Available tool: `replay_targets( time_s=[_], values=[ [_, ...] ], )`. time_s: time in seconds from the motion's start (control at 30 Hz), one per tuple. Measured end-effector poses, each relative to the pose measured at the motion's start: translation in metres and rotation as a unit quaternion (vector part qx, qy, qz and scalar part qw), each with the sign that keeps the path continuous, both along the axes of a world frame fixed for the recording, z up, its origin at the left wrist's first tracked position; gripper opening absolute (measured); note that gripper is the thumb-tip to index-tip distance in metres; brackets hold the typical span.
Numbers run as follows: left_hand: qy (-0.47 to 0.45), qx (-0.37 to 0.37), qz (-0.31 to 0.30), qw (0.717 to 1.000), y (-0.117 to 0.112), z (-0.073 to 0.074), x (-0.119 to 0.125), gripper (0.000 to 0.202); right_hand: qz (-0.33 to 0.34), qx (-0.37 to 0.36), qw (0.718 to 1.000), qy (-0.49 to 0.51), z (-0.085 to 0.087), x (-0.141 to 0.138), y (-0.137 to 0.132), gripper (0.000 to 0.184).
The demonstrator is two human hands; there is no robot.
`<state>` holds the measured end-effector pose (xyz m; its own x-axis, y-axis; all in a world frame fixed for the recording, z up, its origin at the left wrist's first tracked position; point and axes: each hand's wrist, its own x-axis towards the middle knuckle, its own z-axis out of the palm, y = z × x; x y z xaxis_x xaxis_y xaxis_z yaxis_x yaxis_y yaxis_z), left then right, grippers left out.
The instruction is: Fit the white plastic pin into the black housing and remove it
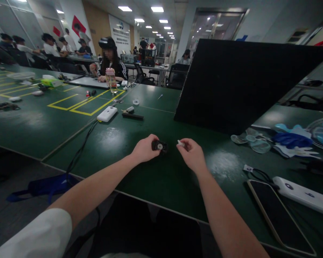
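- Above the green table (pixel 156 186), the left hand (pixel 146 149) gripped a black casing (pixel 164 147), its pale disc (pixel 159 146) uncovered.
- Beside it, the right hand (pixel 193 154) pinched a small white part (pixel 180 143), separate from the casing.
- Beyond lay a dark bar (pixel 133 116).

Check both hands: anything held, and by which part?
Left hand grips a small dark part by the end nearest that hand. Right hand pinches a small white piece; one tip shows, fingers hide the rest.
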<state>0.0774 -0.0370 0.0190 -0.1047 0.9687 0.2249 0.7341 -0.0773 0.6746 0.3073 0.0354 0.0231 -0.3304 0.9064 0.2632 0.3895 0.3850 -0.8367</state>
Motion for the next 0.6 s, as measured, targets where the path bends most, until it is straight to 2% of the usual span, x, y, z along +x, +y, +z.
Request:
replay_targets(
  time_s=[0.1, 0.2, 0.33, 0.47, 0.6],
  values=[
    [0.011, 0.005, -0.006, 1.0, -0.001, 0.001, 0.004, 0.04, 0.071, -0.059, 0.987, 0.131, 0.001, -0.018, -0.011, 0.028],
    [0.014, 0.012, -0.004, 1.0, -0.002, 0.002, 0.007, 0.039, 0.096, -0.102, 0.974, 0.18, -0.001, -0.031, -0.018, 0.026],
    [0.003, 0.018, -0.008, 1.0, -0.003, 0.003, 0.007, 0.04, 0.123, -0.117, 0.978, 0.119, 0.001, -0.032, -0.022, 0.027],
    [-0.012, 0.024, -0.016, 1.0, -0.003, 0.004, 0.005, 0.039, 0.118, -0.074, 0.989, 0.039, 0.003, -0.027, -0.021, 0.025],
    [-0.024, 0.009, -0.026, 0.999, -0.004, 0.005, 0.006, 0.04, 0.112, -0.03, 0.993, 0.022, 0.003, -0.025, -0.021, 0.027]
  ],
)
